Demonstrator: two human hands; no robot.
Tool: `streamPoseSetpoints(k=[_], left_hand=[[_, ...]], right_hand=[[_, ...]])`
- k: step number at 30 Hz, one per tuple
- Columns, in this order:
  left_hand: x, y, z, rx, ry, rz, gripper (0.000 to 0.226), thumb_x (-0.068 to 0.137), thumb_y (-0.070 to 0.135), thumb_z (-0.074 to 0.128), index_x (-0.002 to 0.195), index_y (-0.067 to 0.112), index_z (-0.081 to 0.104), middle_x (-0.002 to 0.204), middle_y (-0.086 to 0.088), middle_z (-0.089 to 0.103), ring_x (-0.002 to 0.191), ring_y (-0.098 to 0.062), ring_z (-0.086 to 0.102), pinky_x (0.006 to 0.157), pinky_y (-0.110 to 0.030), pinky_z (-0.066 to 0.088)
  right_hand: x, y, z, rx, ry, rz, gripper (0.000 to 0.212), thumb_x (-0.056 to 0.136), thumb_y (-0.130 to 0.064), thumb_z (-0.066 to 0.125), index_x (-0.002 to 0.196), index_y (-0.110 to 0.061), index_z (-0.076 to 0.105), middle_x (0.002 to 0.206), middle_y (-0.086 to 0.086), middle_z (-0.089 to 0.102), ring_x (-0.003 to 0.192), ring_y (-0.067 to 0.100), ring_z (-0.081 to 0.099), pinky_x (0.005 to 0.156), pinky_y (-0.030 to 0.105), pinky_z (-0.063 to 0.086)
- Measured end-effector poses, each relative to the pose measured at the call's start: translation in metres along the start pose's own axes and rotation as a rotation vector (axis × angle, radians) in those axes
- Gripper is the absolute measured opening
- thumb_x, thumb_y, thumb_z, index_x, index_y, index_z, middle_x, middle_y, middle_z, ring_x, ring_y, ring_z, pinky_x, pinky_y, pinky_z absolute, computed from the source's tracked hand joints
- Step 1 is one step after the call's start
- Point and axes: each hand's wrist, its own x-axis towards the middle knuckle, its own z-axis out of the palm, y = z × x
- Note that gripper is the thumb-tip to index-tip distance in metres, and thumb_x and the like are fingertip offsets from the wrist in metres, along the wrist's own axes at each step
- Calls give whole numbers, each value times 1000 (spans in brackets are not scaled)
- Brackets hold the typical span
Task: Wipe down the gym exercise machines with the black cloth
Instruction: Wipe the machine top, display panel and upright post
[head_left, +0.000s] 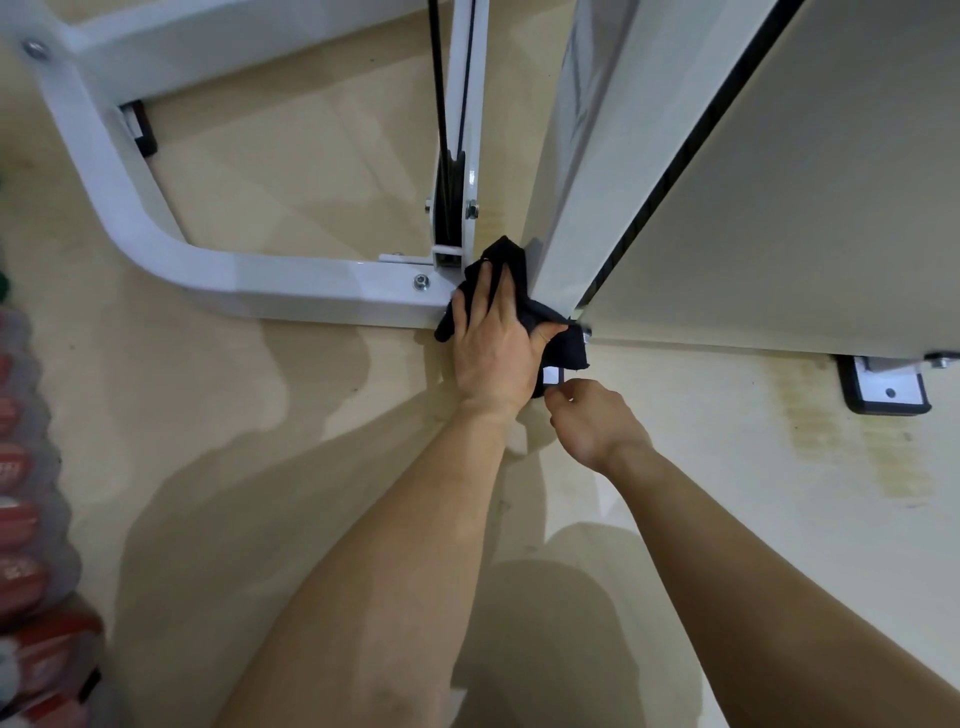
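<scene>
We note one black cloth (563, 348) on the white machine frame (291, 291) at its upright's foot, pressed flat by one left hand (493, 338), fingers straight. One right hand (592, 421) curls just beside the cloth; its grip we cannot tell.

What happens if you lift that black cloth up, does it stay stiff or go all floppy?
Probably floppy: the black cloth is crumpled and bends around the white frame under the left hand. It likely weighs little, since it looks thin with loose corners sticking out. It should not roll or break.
</scene>
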Motion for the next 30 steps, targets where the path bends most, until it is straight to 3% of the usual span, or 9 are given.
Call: streamPoseSetpoints(k=[4, 6, 9, 12, 14, 20, 22, 26, 30], left_hand=[[-7, 4, -17, -62, -6, -47, 67, 91, 50, 64, 146, 17, 47, 151, -10, 48, 137, -31, 44, 111, -45, 39], [-14, 10, -37, -39, -9, -59, 43, 94, 44, 62, 128, 19, 62, 121, -9, 69, 111, -30, 62, 89, -41, 51], [-31, 18, -75, -77, -68, -89, 20, 96, 34, 63, 107, 19, 68, 95, -5, 73, 90, -27, 65, 72, -34, 49], [-48, 22, -113, -55, -180, -100, 22, 94, 34, 65, 111, 21, 68, 98, -3, 73, 91, -26, 66, 77, -38, 54], [-56, 26, -138, -51, -205, -92, 23, 93, 34, 66, 111, 21, 69, 100, -2, 73, 93, -25, 66, 81, -40, 55], [-89, 48, -199, -90, -290, -166, 3, 90, 29, 67, 87, 28, 66, 89, 3, 72, 85, -22, 65, 77, -37, 54], [-106, 57, -212, -149, -284, -217, 22, 88, 25, 68, 71, 31, 56, 75, 8, 66, 76, -22, 63, 69, -33, 50], [-148, 88, -250, -243, -287, -277, 28, 88, 17, 67, 65, 29, 56, 60, 11, 56, 61, -13, 54, 58, -29, 38], [-197, 133, -313, -423, -206, -420, 10, 89, 15, 67, 79, 18, 66, 70, 6, 65, 64, -13, 61, 49, -21, 45]], right_hand=[[-15, -1, -15, 9, 58, -12, 34, 100, -38, 35, 97, -16, 61, 99, 7, 64, 91, 32, 59, 81, 40, 51], [-23, -6, -29, 4, 70, -38, 33, 100, -38, 36, 93, -15, 59, 100, 10, 64, 91, 33, 58, 80, 39, 49], [-43, -18, -53, -8, 53, -81, 35, 100, -39, 36, 95, -15, 61, 101, 9, 65, 92, 32, 59, 81, 39, 49], [-70, -28, -70, -39, 60, -138, 31, 100, -37, 40, 97, -17, 62, 103, 9, 67, 93, 31, 59, 79, 38, 49], [-91, -36, -78, -31, 49, -176, 33, 100, -37, 43, 119, -19, 63, 116, 5, 68, 107, 29, 60, 86, 36, 47], [-156, -61, -86, 49, -45, -270, 55, 102, -30, 48, 154, -21, 33, 147, 3, 52, 133, 23, 48, 105, 32, 37], [-179, -67, -88, 54, -83, -285, 58, 101, -27, 49, 156, -24, 28, 150, 2, 47, 134, 22, 47, 102, 28, 35], [-229, -75, -99, 151, -160, -292, 63, 99, -17, 47, 156, -35, 27, 139, -4, 54, 118, 20, 58, 100, 30, 42], [-298, -79, -126, 256, -191, -229, 45, 91, -4, 43, 125, -29, 60, 99, -3, 72, 89, 21, 65, 86, 36, 52]])
